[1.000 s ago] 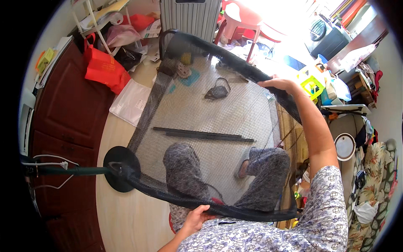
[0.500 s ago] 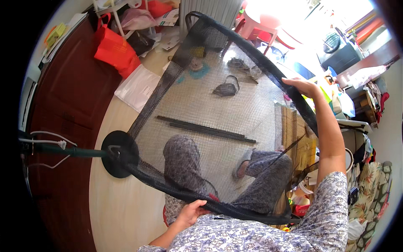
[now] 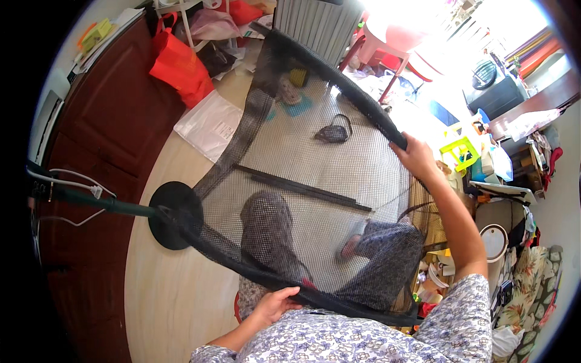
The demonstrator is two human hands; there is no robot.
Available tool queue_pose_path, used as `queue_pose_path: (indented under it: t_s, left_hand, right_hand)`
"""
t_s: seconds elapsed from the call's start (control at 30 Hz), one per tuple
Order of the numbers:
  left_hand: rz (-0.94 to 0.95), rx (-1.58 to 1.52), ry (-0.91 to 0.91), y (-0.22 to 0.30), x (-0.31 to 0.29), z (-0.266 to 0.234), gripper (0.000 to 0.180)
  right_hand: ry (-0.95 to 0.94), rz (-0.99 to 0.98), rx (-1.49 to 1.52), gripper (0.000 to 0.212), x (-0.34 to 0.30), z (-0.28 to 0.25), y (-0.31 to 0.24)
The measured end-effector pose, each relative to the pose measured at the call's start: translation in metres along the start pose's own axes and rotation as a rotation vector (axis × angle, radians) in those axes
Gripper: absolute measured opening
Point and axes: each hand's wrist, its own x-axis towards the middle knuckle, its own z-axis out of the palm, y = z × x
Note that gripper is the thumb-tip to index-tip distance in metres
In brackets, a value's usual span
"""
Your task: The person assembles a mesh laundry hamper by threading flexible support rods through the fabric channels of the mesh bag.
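Note:
A large black mesh panel (image 3: 315, 163) with thick, dark hems stretches in front of me, and the floor and my legs show through it. My left hand (image 3: 277, 305) grips its near hem, thumb on top and fingers mostly hidden underneath. Out on the far right hem, my right hand (image 3: 417, 158) is closed round the edge, which bends there. Dark thin rods (image 3: 305, 189) are seen through the mesh, below the middle. Beyond them a small black pouch with a loop (image 3: 334, 133) also shows through.
A black round base (image 3: 175, 215) on a green pole stands at the left, beside a dark red cabinet (image 3: 97, 139). A red bag (image 3: 181, 69) and a white plastic packet (image 3: 209, 126) lie nearby. A pink chair (image 3: 387, 42) is at the back; clutter fills the right side.
My right hand has come nearer along the far right hem and now wraps round it; the hem has bent inward there. My left hand keeps its hold. The view has shifted slightly.

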Motion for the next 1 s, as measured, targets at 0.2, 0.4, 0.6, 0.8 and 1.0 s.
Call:
queue_pose_path:
  t_s: [0.2,0.4,0.6,0.8,1.0]
  left_hand:
    - [-0.122,0.078,0.015,-0.007,-0.017,-0.011,0.034]
    - [-0.031,0.319,0.226,0.012,-0.062,-0.006,0.037]
    - [1.115,0.716,0.32,0.161,-0.097,0.029,0.025]
    - [1.162,0.178,0.34,0.353,-0.036,0.011,0.058]
    - [1.151,-0.344,-0.017,0.365,-0.015,0.061,0.016]
  right_hand:
    - [0.034,-0.026,-0.079,0.029,-0.022,0.019,-0.014]
    - [0.236,-0.165,-0.317,0.03,-0.028,0.029,-0.015]
    - [0.256,-0.234,-0.363,0.034,-0.053,0.025,-0.017]
    - [0.211,-0.325,-0.275,0.038,-0.079,0.023,-0.041]
    - [0.121,-0.285,-0.312,0.04,-0.1,0.021,-0.035]
